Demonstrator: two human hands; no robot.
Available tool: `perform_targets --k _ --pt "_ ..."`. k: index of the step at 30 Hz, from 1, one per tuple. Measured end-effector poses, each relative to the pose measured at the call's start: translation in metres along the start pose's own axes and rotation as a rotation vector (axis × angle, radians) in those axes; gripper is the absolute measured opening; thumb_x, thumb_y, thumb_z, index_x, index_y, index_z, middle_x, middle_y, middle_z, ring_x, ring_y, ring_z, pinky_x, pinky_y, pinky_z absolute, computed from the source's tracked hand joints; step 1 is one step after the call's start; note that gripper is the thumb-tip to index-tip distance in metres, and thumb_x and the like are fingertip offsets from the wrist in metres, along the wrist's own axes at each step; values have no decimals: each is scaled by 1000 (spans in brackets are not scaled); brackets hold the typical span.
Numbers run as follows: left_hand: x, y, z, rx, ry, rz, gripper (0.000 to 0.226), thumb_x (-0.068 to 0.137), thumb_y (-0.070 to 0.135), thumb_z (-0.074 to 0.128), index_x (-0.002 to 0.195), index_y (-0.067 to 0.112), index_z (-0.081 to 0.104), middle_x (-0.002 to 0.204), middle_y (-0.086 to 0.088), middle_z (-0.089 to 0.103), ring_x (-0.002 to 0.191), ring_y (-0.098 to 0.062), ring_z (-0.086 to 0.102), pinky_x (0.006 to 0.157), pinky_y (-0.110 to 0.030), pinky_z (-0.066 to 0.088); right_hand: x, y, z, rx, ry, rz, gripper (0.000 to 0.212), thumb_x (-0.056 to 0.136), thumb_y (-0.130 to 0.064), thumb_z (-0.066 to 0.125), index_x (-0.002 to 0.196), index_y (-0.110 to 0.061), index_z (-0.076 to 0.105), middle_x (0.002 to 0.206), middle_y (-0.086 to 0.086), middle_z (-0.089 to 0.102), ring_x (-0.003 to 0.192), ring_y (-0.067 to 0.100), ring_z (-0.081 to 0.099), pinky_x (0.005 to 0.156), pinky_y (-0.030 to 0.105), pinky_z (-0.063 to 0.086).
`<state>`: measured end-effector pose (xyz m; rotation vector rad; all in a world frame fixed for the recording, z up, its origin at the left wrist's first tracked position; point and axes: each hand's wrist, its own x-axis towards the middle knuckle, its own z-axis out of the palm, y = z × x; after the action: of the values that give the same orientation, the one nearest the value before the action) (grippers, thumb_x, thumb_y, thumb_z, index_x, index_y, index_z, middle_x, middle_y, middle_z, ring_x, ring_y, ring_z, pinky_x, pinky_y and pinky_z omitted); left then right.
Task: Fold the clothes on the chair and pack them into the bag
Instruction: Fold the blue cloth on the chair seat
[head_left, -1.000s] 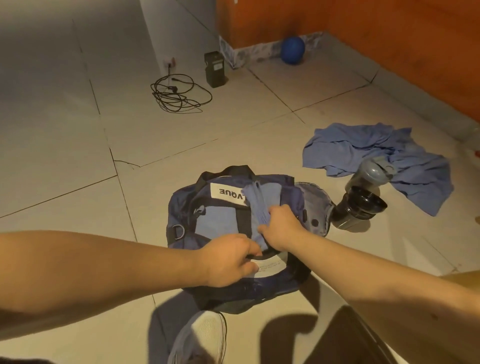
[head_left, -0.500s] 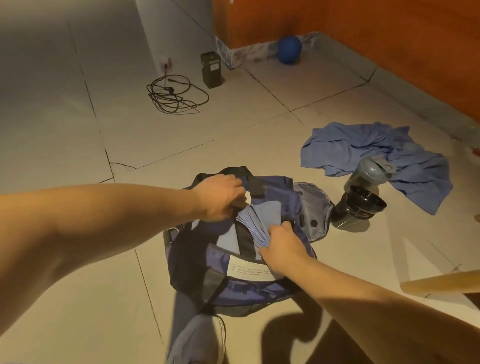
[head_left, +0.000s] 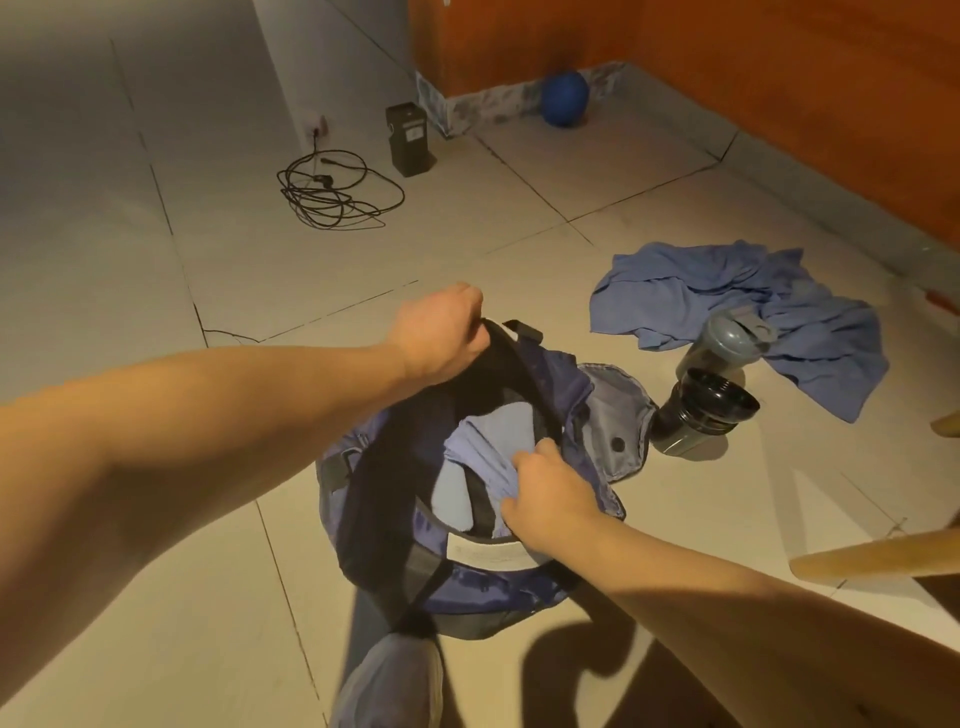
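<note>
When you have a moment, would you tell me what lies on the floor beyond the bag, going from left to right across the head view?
coiled black cable → black box → blue ball → crumpled blue garment

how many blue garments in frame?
2. One folded garment in the bag opening, gripped by the right hand; one crumpled garment on the floor behind the bottle. More may be hidden inside the bag.

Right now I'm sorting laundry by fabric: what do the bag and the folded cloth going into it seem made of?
Bag: likely nylon or polyester, navy, with a slight sheen on its crumpled wall. Folded cloth: soft, matte blue fabric, perhaps cotton; it creases limply in the right hand.
</note>
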<state>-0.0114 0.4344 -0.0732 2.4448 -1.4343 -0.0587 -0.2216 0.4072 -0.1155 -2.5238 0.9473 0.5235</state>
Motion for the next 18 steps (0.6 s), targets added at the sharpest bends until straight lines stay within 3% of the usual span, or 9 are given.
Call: perform_targets --k 3,7,10,12,14,16,18 --pt "-7 -1 3 3 7 19 13 96 30 54 90 22 46 100 -4 60 78 -19 48 67 -33 34 11 -4 -8 16 94 55 30 100 -29 61 125 -15 53 136 10 38 104 32 60 75 38 46" --pt "-22 -9 22 55 -37 59 15 94 27 56 101 14 58 105 -6 58 91 -27 57 69 -35 39 26 -4 -4 15 -8 65 61 94 -56 64 136 -15 49 147 13 33 119 33 55 88 43 49" --pt "-36 -12 28 140 52 344 28 86 26 60 111 13 60 116 -8 57 103 -30 53 81 -39 42 26 0 1 36 -118 59 89 89 -79 47 148 -12 42 158 14 22 132 38 45 95 45 44" --pt "-50 -7 34 150 -5 615 36 83 28 58 117 15 62 125 -7 57 113 -28 49 94 -44 40 24 6 0 77 -150 32 78 96 -73 39 145 -13 44 151 15 26 129 38 46 99 46 43" --pt "-65 -2 41 140 -168 776 36 86 32 51 116 17 64 121 -3 61 116 -26 50 103 -44 36 22 14 -2 57 -135 -19 50 102 -52 43 132 -13 50 140 13 34 120 37 51 99 46 46" --pt "-77 -3 50 198 -300 830 31 97 37 44 107 19 67 107 -2 65 105 -25 54 104 -43 37 20 20 -3 7 -83 -23 33 102 -35 50 127 -14 53 141 13 34 120 36 50 97 47 48" --pt "-87 -8 55 256 -375 794 48 105 48 32 105 21 71 104 1 67 99 -22 56 104 -41 37 16 24 -3 -51 25 6 33 100 -29 53 130 -16 55 153 12 25 131 34 41 99 45 49"
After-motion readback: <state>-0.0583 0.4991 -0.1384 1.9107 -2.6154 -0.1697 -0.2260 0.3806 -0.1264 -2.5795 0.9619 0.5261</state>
